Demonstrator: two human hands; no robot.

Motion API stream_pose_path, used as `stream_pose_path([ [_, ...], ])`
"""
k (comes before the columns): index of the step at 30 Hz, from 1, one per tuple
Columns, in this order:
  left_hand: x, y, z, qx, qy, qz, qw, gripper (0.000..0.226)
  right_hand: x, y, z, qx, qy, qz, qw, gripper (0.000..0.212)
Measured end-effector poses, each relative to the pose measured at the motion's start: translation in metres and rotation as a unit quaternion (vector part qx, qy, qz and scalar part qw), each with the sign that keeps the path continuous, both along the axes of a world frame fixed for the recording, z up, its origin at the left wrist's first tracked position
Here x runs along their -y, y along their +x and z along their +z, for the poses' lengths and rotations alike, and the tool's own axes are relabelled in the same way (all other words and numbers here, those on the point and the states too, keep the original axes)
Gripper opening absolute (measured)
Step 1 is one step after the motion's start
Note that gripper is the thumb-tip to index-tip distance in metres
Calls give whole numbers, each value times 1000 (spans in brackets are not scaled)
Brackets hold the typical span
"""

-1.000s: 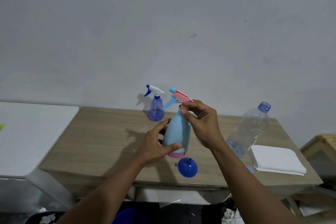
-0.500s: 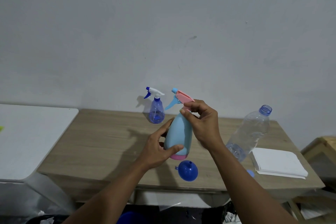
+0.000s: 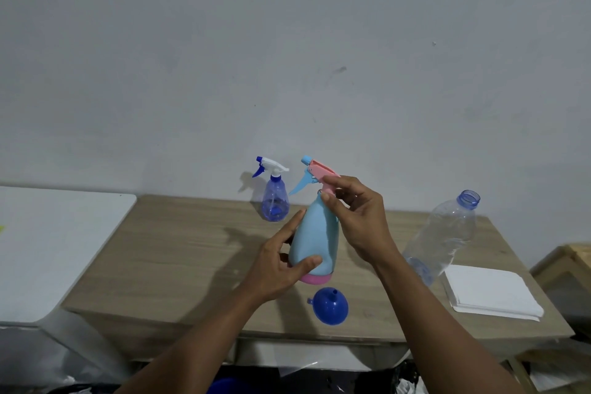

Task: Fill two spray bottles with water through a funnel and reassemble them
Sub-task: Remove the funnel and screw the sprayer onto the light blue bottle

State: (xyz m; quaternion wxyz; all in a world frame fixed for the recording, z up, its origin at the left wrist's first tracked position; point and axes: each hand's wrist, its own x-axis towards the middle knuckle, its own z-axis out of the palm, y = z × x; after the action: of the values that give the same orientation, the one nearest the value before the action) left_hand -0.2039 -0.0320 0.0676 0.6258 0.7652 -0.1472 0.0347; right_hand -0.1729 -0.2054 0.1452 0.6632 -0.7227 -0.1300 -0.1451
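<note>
Steadying the pale blue bottle (image 3: 316, 240) near its pink base, the left hand (image 3: 275, 269) grasps the body over the table (image 3: 179, 249). The bottle's long axis stands nearly upright. At its top, directly above the left hand, the right hand (image 3: 361, 224) pinches the collar of the pink spray head (image 3: 321, 173). Any twist would likely turn about that axis. The funnel (image 3: 331, 305) lies just in front.
</note>
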Motion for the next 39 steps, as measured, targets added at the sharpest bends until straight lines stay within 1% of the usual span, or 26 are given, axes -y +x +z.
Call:
stream_pose_path([
  [2,0,0,0,-1,5,-4,1000,85,-1,1,0,7,-1,-11,1000,26],
  [6,-1,1,-3,-4,3,-3,1000,83,-8,-1,-5,-19,23,-14,999,21],
  [8,-3,1,-2,-11,4,-14,1000,80,-10,-3,-7,-26,43,-21,999,28],
  [10,-4,1,-1,-24,-3,-30,999,77,-11,-3,-6,-55,94,-14,994,41],
  [12,-4,0,-5,-34,-19,-42,998,76,-10,0,-5,-90,116,-4,989,45],
  [13,-4,-1,-8,-40,-26,-52,998,77,-9,2,-5,-105,99,-2,990,40],
  [15,-2,-2,-15,-51,-30,-68,996,79,-8,6,-9,-140,57,7,988,22],
  [16,-1,-2,-19,-56,-25,-65,996,80,-8,8,-12,-159,46,15,986,16],
  [19,-8,2,-40,-90,-30,-4,995,73,0,10,-23,-181,44,21,982,21],
  [20,-14,4,-51,-98,-13,31,995,68,4,9,-27,-184,48,23,981,23],
  [21,-21,5,-63,-101,23,69,992,64,9,8,-31,-188,37,24,981,25],
  [23,-40,9,-88,-121,141,126,974,71,17,4,-43,-215,-26,21,976,32],
  [24,-49,11,-100,-143,227,127,955,79,21,1,-52,-242,-62,20,968,35],
  [25,-57,12,-110,-175,316,109,926,87,24,-2,-63,-275,-101,19,956,38],
  [26,-63,11,-119,-215,383,86,894,94,28,-6,-74,-301,-150,18,942,40],
  [27,-69,10,-126,-253,422,60,869,99,32,-9,-85,-316,-200,20,927,42],
  [28,-72,9,-133,-279,442,36,852,101,36,-12,-94,-325,-240,27,914,43],
  [30,-75,7,-146,-290,465,5,836,104,39,-17,-105,-340,-269,36,901,43],
  [34,-72,2,-154,-271,464,20,843,102,41,-14,-117,-369,-310,25,876,57],
  [36,-72,0,-158,-253,466,32,847,99,45,-13,-126,-382,-328,15,864,58],
  [39,-71,0,-161,-238,462,51,853,98,55,-9,-137,-373,-330,-22,867,51],
])
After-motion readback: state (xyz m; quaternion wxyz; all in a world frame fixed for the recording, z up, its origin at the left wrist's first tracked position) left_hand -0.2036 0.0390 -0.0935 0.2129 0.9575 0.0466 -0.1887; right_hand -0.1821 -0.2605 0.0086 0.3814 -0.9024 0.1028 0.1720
